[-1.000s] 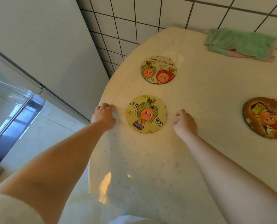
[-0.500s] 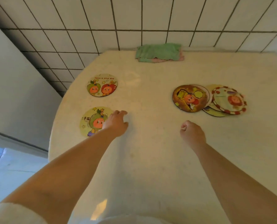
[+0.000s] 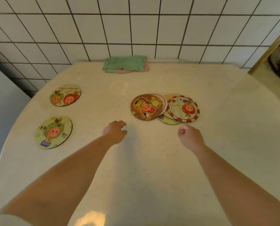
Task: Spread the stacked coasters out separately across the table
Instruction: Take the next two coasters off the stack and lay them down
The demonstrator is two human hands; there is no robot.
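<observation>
Left hand [image 3: 114,132] has come off the near coaster [image 3: 53,132], now well to its left, grip loosely curled and empty; right hand [image 3: 189,136] clenched, empty; overlapping pile of coasters [image 3: 164,108] lies just beyond both on the bench [image 3: 152,176], still to separate.

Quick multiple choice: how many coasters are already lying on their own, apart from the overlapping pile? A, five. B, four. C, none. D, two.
D: one coaster with two fruit faces and one with a single green figure lie separately at the left of the table, while the rest overlap in the pile ahead of the empty hands.
</observation>
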